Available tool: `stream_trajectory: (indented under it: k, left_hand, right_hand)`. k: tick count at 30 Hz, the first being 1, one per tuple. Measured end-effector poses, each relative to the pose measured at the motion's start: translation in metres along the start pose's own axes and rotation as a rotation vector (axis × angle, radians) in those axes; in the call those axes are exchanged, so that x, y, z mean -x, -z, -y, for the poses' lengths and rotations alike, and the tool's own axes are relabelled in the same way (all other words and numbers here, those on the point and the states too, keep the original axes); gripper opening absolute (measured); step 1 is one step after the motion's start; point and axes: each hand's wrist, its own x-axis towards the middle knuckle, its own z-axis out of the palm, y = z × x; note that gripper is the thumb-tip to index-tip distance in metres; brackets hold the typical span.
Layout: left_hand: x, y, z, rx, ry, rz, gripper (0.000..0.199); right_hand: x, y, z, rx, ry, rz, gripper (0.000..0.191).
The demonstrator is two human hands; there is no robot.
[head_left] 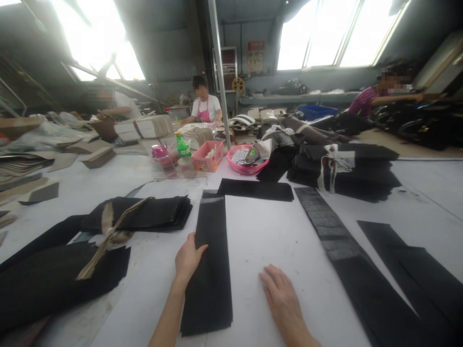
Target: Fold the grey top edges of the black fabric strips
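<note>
My left hand (190,258) grips the left edge of a long black strip stack (210,279), its thumb on top and its fingers at the side. The stack lies lengthwise on the white table (264,231). To its right, my right hand (280,289) rests palm down on the table, fingers extended and holding nothing. Beyond the stack lies a shorter black piece (256,189), placed crosswise. A row of long black strips (336,246) runs along the right side.
Tied black bundles (144,213) lie at the left, and another tied bundle (361,168) at the back right. A pink basket (248,161), pink box (208,156) and green bottle (183,146) stand behind. Three people are farther back, beyond a metal pole (219,72).
</note>
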Motion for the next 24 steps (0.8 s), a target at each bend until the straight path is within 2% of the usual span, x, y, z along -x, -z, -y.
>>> stream_trajectory:
  k: [3,6,10,13,15,20,24]
  left_hand:
    - [0.006,0.004,0.008,0.152,-0.004,0.062,0.050]
    - [0.025,0.009,0.018,0.330,0.025,0.153,0.053]
    - [0.054,0.016,0.028,0.669,0.124,0.270,0.064]
    - [0.070,0.021,0.030,0.750,0.169,0.287,0.065]
    - [0.076,0.023,0.029,0.788,0.192,0.299,0.066]
    - [0.083,0.026,0.026,0.869,0.235,0.328,0.065]
    - [0.080,0.026,0.031,0.881,0.236,0.326,0.068]
  right_hand:
    - [0.002,0.001,-0.001,-0.019,0.008,-0.005,0.032]
    - [0.003,0.004,-0.002,-0.049,-0.012,0.006,0.033]
    - [-0.015,0.012,0.000,-0.110,-0.093,0.108,0.033]
    - [-0.055,0.010,0.003,-0.109,-0.091,0.198,0.035]
    - [-0.092,0.000,0.005,-0.075,-0.037,0.238,0.035]
    - [-0.186,-0.052,0.003,-0.042,0.031,0.221,0.030]
    - [-0.235,-0.090,-0.002,-0.055,0.058,0.200,0.027]
